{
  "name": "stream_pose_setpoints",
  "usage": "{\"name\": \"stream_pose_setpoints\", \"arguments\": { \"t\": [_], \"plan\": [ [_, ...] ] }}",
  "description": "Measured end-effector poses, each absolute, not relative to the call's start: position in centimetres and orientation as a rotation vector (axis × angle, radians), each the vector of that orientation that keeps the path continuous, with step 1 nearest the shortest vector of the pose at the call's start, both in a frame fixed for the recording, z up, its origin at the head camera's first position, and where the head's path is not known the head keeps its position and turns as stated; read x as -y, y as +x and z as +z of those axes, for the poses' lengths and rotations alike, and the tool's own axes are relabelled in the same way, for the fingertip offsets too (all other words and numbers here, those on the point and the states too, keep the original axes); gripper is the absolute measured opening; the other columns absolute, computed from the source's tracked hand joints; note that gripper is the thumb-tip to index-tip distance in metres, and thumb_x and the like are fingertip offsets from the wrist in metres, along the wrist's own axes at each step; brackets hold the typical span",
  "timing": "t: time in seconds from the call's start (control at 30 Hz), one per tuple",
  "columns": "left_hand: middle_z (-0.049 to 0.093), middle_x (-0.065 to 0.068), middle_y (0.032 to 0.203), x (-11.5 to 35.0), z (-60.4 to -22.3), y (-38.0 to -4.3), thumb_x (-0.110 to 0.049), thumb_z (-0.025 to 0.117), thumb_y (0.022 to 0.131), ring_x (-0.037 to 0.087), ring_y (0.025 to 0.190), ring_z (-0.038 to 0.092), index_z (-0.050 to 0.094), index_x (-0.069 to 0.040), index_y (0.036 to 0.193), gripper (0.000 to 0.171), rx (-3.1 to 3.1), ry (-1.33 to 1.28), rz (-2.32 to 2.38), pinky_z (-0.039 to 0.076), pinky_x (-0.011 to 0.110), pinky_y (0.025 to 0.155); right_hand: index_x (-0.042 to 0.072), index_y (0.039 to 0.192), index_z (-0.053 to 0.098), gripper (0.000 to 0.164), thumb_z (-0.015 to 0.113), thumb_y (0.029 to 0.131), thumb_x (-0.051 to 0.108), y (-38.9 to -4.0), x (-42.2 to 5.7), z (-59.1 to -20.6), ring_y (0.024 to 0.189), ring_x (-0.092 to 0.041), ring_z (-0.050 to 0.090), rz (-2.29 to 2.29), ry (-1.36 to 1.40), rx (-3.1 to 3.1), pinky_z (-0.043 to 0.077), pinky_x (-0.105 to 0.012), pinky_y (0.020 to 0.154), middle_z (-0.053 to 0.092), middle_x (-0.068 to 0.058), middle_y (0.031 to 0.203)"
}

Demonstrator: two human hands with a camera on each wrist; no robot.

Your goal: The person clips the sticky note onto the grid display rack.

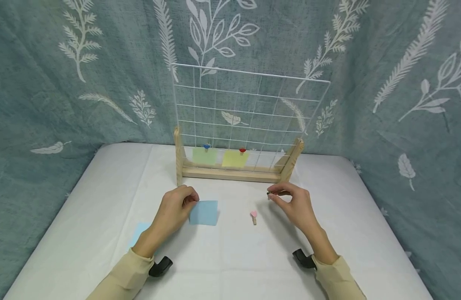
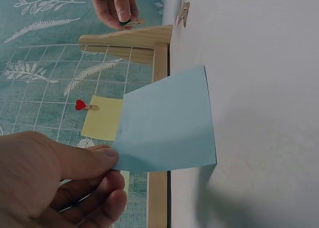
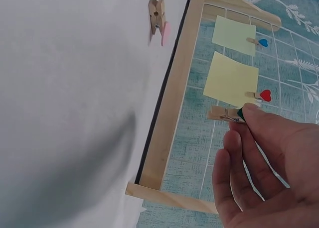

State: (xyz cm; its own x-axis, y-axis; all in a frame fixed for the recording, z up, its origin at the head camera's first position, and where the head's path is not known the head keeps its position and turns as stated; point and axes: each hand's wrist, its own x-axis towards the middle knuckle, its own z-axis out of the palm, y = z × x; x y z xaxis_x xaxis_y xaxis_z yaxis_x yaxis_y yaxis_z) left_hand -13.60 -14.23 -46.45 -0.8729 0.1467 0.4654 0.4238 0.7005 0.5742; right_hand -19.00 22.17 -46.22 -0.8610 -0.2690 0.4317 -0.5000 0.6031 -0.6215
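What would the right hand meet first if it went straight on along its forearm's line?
The right hand would probably meet the wooden base bar first, near the bar's right end; depth is unclear, so if higher, perhaps the wire grid.

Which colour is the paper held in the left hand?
Light blue; the paper shows best in the left wrist view.

We see the left hand [image 1: 174, 208] pinch a blue note [image 1: 205, 213], the right hand [image 1: 297, 205] a dark clip [image 1: 269, 194]; between them lies a pink clip [image 1: 254, 216]; behind stands a rack [image 1: 231, 175] bearing two notes [image 1: 235, 159].
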Motion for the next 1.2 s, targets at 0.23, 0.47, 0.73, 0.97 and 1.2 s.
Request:
{"name": "stream_pose_setpoints", "arguments": {
  "t": [0.23, 0.47, 0.73, 0.97, 1.2],
  "plan": [
    [0.066, -0.002, 0.079, 13.4, -46.1, -14.3, 0.009, 0.081, 0.083, 0.011, 0.069, 0.056, 0.073, -0.012, 0.083, 0.022, 2.532, -0.458, -0.995, 0.048, 0.024, 0.064, 0.014, 0.108, 0.079, 0.021, 0.084, 0.089, 0.006, -19.5, -22.1, -46.1, 0.092, -0.018, 0.075, 1.113, 0.593, 2.514, 0.054, -0.017, 0.081, 0.08, 0.002, 0.101],
    [0.068, 0.0, 0.08, 12.5, -45.9, -15.2, 0.01, 0.08, 0.083, 0.012, 0.068, 0.057, 0.072, -0.011, 0.082, 0.022, 2.505, -0.499, -1.021, 0.047, 0.024, 0.062, 0.014, 0.108, 0.08, 0.021, 0.086, 0.088, 0.009, -20.0, -22.0, -45.7, 0.089, -0.018, 0.076, 1.124, 0.561, 2.495, 0.051, -0.011, 0.078, 0.08, 0.002, 0.097],
    [0.069, -0.001, 0.082, 11.4, -45.8, -15.9, 0.009, 0.08, 0.084, 0.012, 0.069, 0.057, 0.073, -0.011, 0.085, 0.021, 2.487, -0.495, -1.052, 0.048, 0.024, 0.062, 0.013, 0.109, 0.079, 0.021, 0.085, 0.089, 0.009, -20.6, -21.8, -45.2, 0.089, -0.017, 0.076, 1.111, 0.59, 2.484, 0.057, -0.019, 0.082, 0.08, 0.002, 0.099],
    [0.068, 0.0, 0.081, 10.6, -45.5, -16.4, 0.01, 0.079, 0.084, 0.013, 0.071, 0.06, 0.073, -0.01, 0.086, 0.021, 2.463, -0.496, -1.093, 0.05, 0.024, 0.064, 0.014, 0.11, 0.079, 0.021, 0.083, 0.09, 0.007, -21.1, -21.4, -44.8, 0.09, -0.017, 0.076, 1.132, 0.6, 2.469, 0.058, -0.022, 0.083, 0.08, 0.001, 0.101],
    [0.07, 0.0, 0.082, 9.9, -45.3, -17.0, 0.008, 0.078, 0.087, 0.012, 0.07, 0.058, 0.074, -0.011, 0.088, 0.019, 2.447, -0.505, -1.113, 0.049, 0.024, 0.063, 0.011, 0.11, 0.079, 0.021, 0.082, 0.091, 0.004, -21.4, -21.2, -44.4, 0.089, -0.018, 0.076, 1.101, 0.604, 2.448, 0.059, -0.026, 0.084, 0.08, 0.0, 0.103]
  ]
}}
